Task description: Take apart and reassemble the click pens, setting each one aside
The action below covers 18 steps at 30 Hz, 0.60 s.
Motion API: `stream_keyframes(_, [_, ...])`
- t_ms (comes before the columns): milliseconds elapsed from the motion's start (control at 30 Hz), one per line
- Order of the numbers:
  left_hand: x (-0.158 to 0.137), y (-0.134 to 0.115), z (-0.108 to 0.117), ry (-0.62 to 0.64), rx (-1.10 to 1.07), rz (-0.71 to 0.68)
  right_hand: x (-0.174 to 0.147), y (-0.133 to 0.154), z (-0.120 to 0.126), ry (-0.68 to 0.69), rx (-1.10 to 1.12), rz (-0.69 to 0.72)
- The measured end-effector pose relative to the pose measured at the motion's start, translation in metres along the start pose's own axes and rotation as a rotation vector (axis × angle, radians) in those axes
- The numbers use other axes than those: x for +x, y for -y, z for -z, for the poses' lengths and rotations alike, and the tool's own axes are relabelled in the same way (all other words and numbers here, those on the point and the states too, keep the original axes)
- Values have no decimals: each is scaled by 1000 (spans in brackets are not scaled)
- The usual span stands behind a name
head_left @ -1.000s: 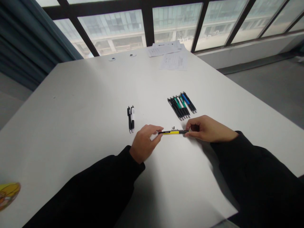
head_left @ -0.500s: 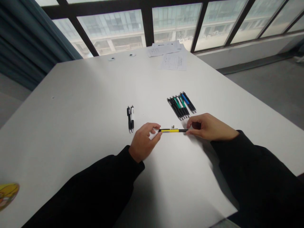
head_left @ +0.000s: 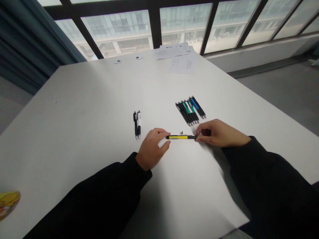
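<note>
A yellow and black pen [head_left: 181, 137] lies level, left to right, in front of me. My right hand [head_left: 215, 133] pinches its black grip end between thumb and fingers. At the other end is my left hand [head_left: 155, 146], its thumb and forefinger spread apart around the tip of the barrel; whether the forefinger still touches it I cannot tell. Just behind the pen sits a small metallic piece [head_left: 181, 132], too small to make out, with a thin light part partly hidden by the barrel.
Beyond my right hand several pens [head_left: 190, 111], black, green, white and blue, lie side by side. Two more, a black pen [head_left: 135, 125] and a white pen [head_left: 139, 124], lie to the left. Papers [head_left: 183, 63] rest at the far table edge. Something yellow [head_left: 9, 203] shows at lower left.
My left thumb has moved down, away from the pen's end, so the left fingers have parted. My right hand keeps its pinch and has hardly moved.
</note>
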<state>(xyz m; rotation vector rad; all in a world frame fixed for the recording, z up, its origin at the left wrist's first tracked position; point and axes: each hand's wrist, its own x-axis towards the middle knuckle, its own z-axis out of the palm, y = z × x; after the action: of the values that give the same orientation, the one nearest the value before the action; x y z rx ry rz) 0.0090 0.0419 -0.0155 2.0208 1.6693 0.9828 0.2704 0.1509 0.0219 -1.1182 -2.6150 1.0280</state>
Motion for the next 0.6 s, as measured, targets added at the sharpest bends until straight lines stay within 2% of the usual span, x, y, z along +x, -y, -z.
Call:
stream_keyframes(133, [0,1,1,-14,-38,31,-1,4,0,-47,202,14])
stream_keyframes(233, [-3,-2,1,-9,-204,119,-2,10,1,-110,471,40])
stream_keyframes(300, [-6,-7,1,80,-427,190,-3,13,1,-127,630,51])
stream_keyframes(433, [-11,-24,-1,397,-959,426,-3,16,-4,-98,793,81])
stream_keyframes(500, [-12,-30,-3,511,-1108,509,-3,19,-10,-43,821,110])
stream_keyframes(600, [-11,-33,-3,633,-1194,540,-4,25,-17,62,836,156])
